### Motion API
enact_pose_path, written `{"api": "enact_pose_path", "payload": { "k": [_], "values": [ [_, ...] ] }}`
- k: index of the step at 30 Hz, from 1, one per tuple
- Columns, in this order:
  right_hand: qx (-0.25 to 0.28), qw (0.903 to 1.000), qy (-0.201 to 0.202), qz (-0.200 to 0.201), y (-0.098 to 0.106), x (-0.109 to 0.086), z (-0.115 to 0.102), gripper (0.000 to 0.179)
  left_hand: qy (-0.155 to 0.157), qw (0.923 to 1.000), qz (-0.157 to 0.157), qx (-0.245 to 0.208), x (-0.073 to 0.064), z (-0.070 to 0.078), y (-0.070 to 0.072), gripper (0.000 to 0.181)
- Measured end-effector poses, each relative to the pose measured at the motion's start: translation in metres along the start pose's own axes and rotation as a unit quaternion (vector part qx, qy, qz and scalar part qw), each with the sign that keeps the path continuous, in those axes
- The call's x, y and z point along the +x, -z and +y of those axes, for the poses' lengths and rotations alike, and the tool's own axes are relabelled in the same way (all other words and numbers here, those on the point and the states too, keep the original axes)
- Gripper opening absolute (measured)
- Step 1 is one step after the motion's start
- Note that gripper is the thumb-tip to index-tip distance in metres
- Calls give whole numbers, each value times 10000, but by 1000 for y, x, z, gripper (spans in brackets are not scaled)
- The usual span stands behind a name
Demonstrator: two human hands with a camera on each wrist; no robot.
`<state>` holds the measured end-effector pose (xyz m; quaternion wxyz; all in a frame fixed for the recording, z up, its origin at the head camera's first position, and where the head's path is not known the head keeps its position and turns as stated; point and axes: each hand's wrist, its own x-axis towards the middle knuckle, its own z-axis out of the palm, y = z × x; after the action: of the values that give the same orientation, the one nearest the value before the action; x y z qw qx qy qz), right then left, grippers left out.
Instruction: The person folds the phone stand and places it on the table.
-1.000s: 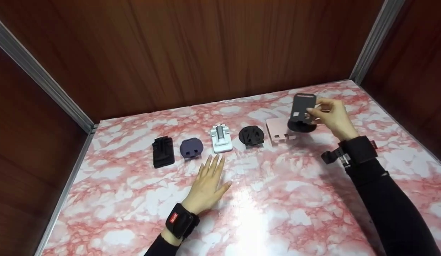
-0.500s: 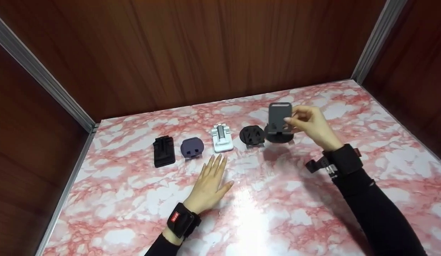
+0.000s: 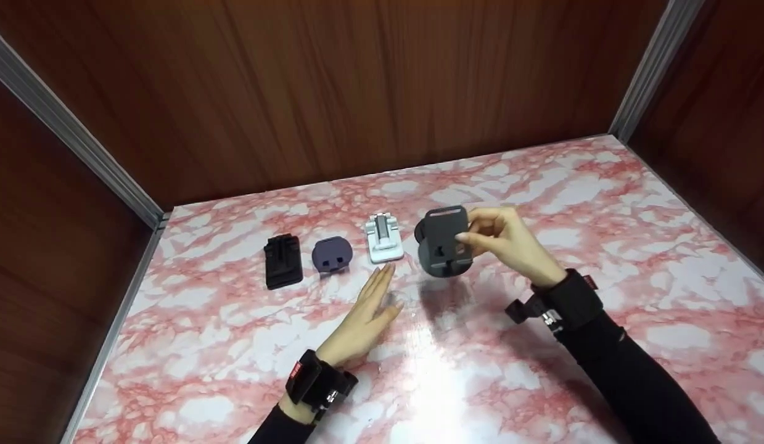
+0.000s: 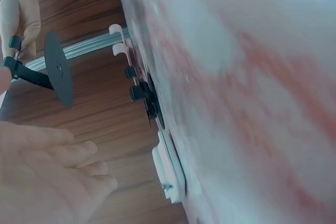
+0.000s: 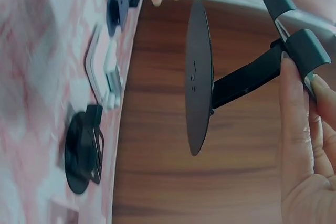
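My right hand [image 3: 508, 243] pinches a dark grey phone stand [image 3: 444, 225] by the side of its back plate, thumb in front. The stand is unfolded and held above the table; its round base [image 5: 198, 77] and angled arm [image 5: 247, 80] show in the right wrist view. Behind it, a folded black round phone stand [image 5: 81, 153] is partly hidden in the head view. My left hand [image 3: 362, 317] has its fingers straight and holds nothing. Its fingertips are just in front of a white folded phone stand [image 3: 383, 239].
Left of the white stand lie a purple round phone stand [image 3: 332, 254] and a black rectangular one [image 3: 283, 261]. A pink stand [image 4: 119, 39] lies at the row's right end, hidden by my right hand in the head view. Wood-look panels [image 3: 357, 92] enclose the marbled table [image 3: 203, 345].
My right hand has carried the dark grey phone stand leftward and nearer, from over the pink stand to before the black round one. My left hand has turned slightly onto its edge.
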<state>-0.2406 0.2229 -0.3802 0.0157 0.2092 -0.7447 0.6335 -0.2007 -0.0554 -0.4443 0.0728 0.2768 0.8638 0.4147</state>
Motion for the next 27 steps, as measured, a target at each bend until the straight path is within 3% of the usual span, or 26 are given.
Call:
{"api": "enact_pose_path", "payload": {
  "k": [5,9,12,16,19,21,23,27],
  "values": [
    [-49,9999,103,-68,-15,-1,8,21,71,9980,160,-611,2,-4,0,60],
    [-192,9996,184,-59,-28,-4,10,20,15,9891,168,-1461,6,-10,1,55],
    [-275,9990,345,-98,-36,-5,11,17,-66,9713,115,-2374,10,-12,1,51],
    [-276,9975,612,-217,-46,-7,7,14,139,9279,143,-3722,12,-10,0,46],
    [-355,9960,761,-307,-53,-9,-3,13,412,8968,313,-4394,13,-9,-1,38],
    [-432,9957,743,-342,-58,-11,-8,13,511,8856,430,-4596,13,-10,-2,34],
    [-486,9957,700,-376,-61,-13,-12,13,582,8795,539,-4693,13,-11,-2,31],
    [-550,9960,567,-408,-67,-14,-14,12,690,8833,740,-4577,13,-13,-2,31]
  ]
}}
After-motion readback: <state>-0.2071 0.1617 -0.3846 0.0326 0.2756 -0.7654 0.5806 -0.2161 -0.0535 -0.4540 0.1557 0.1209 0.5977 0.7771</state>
